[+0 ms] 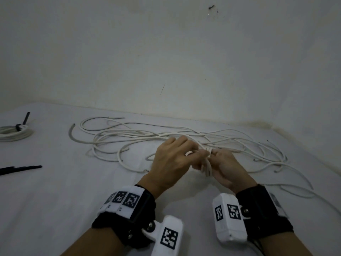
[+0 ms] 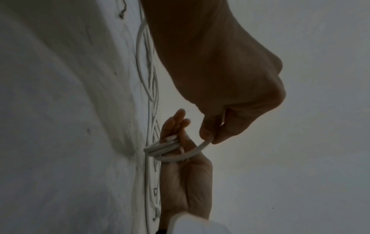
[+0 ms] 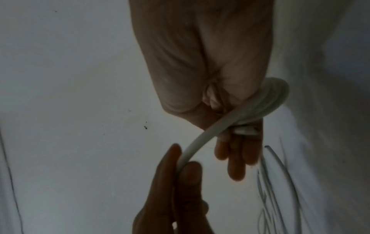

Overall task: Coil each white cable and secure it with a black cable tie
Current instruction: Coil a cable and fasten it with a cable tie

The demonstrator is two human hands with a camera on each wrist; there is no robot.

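Observation:
Several loose white cables (image 1: pixel 166 135) sprawl across the white surface. My right hand (image 1: pixel 221 163) has a small coil of white cable (image 1: pixel 207 168) wound round its fingers (image 3: pixel 236 152); the turns (image 2: pixel 164 147) cross those fingers. My left hand (image 1: pixel 199 157) pinches the free strand (image 3: pixel 200 142) of that cable between thumb and finger (image 2: pixel 208 134), just left of the coil. The strand arcs from that pinch over to the coil (image 3: pixel 270 101). The hands meet just above the cable pile.
A finished white coil (image 1: pixel 13 133) bound with a black tie (image 1: pixel 26 119) lies at the far left. Loose black cable ties (image 1: pixel 20 169) lie at the left edge. A white wall (image 1: pixel 166 52) rises right behind the surface.

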